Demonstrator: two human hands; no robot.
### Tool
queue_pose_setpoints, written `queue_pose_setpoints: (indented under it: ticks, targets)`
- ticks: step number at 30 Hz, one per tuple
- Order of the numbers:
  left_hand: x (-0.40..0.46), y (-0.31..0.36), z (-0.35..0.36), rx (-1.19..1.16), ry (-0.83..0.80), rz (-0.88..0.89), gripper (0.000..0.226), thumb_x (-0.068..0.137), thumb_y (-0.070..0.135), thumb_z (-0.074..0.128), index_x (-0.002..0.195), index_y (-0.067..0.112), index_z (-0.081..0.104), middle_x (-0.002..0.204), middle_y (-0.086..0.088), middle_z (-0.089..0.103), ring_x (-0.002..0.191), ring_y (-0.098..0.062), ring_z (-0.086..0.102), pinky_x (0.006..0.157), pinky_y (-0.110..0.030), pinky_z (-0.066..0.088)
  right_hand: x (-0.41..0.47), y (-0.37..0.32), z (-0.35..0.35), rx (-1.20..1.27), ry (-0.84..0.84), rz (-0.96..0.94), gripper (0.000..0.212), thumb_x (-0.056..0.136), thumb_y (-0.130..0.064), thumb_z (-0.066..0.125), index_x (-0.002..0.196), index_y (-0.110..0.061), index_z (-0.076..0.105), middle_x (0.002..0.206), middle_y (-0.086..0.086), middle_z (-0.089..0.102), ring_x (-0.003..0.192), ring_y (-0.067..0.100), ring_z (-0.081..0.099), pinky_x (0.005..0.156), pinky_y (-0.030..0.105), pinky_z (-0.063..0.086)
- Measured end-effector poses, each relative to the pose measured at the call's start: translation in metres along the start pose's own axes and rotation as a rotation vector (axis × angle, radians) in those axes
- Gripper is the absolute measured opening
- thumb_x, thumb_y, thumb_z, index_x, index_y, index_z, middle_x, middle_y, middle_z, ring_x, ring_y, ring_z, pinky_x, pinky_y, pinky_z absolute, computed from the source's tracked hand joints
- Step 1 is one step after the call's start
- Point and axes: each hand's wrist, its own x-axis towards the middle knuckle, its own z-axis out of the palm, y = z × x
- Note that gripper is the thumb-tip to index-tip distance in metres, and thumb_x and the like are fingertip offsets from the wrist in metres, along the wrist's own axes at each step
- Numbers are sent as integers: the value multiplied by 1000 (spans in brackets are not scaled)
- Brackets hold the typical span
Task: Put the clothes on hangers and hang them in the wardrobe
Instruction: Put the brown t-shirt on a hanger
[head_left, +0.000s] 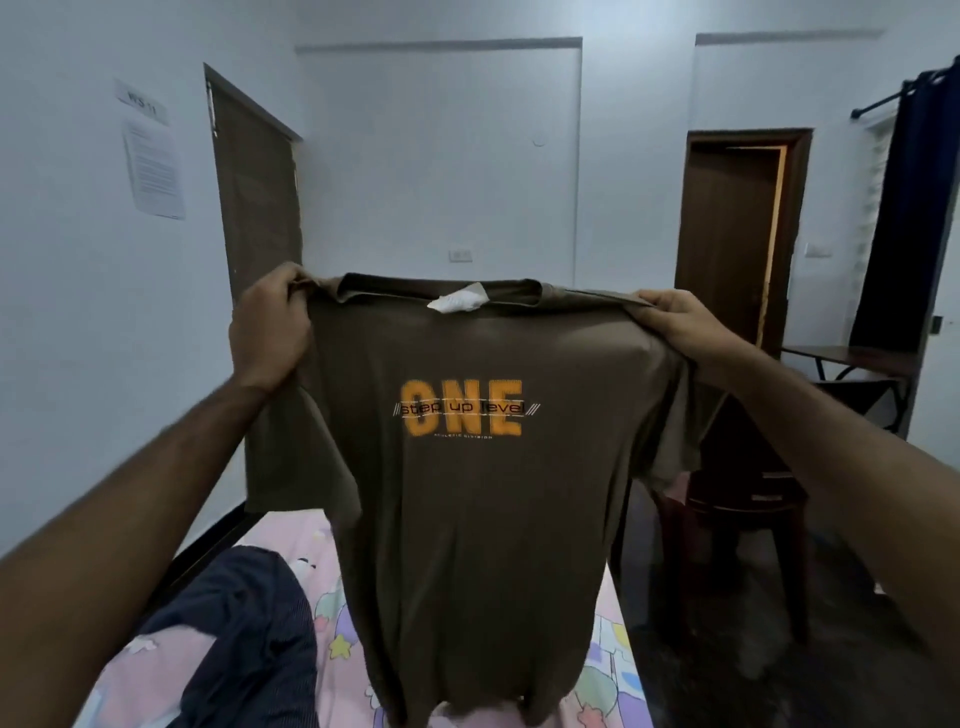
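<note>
I hold a brown T-shirt (467, 519) spread out in the air in front of me, its orange "ONE" print facing me and a white label at the collar. My left hand (270, 327) grips the shirt's left shoulder. My right hand (680, 322) grips its right shoulder. The hem hangs down to the bed (332, 649), which has a pink patterned sheet. A dark blue striped garment (244, 639) lies crumpled on the bed at lower left. No hanger or wardrobe is in view.
A dark stool (748, 525) stands on the floor right of the bed. A desk (852, 364) sits at the far right under a dark curtain (904, 218). A brown door (254, 192) is at the left and a doorway (737, 234) at the right.
</note>
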Motion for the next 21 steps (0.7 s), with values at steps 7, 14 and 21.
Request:
queue_pose_setpoints:
  ticks: [7, 14, 21]
  targets:
    - [15, -4, -14, 291, 86, 346, 20, 99, 12, 47, 116, 16, 57, 97, -12, 68, 71, -39, 62, 58, -44, 46, 17, -21, -14, 136, 35, 88, 22, 94, -32, 60, 94, -10, 67, 68, -6, 73, 59, 2, 67, 56, 14, 53]
    - [5, -45, 55, 382, -169, 451, 27, 86, -3, 54, 110, 8, 51, 92, -17, 59, 75, -39, 58, 57, -45, 45, 51, 84, -2, 16, 6, 308, 26, 99, -30, 60, 96, -7, 72, 79, 3, 75, 68, 13, 69, 62, 21, 59]
    - [-75, -161, 228, 580, -527, 641, 23, 87, -2, 55, 109, 4, 57, 101, -16, 53, 74, -37, 55, 46, -36, 34, 97, 306, 31, -344, -89, 503, 36, 98, -34, 66, 88, 0, 69, 83, 11, 62, 77, 24, 54, 71, 33, 43]
